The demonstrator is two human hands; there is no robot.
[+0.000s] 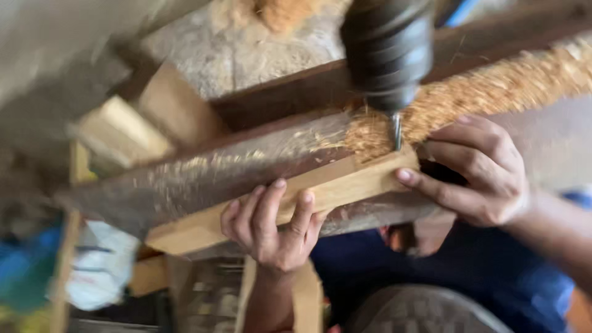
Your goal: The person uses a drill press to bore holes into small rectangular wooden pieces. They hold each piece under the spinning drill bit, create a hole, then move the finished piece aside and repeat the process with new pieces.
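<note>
View blurred throughout; left edge of frame smeared, objects there not identifiable beyond pale wood blocks and a white-and-blue bundle. Dark ribbed drill chuck [387, 52] cut off at top edge; its body not visible. Thin metal bit [397, 131] shows only a short length below the chuck, tip hidden in a heap of tan sawdust [376, 132]. No container can be made out.

Pale rectangular wooden strip [290, 200] lies slantwise on the dark, dust-strewn wooden table [203, 176]. Left hand [271, 228] grips the strip from below near its middle; fingers [269, 203] curled up over its near face, clamped on the wood. Right hand [478, 172] presses the strip's upper right end; fingers [431, 188] close together, tips on the wood, just right of the bit. Bit meets the strip between the two hands, nearer the right fingers. More sawdust lines the beam beyond the right fingers.
</note>
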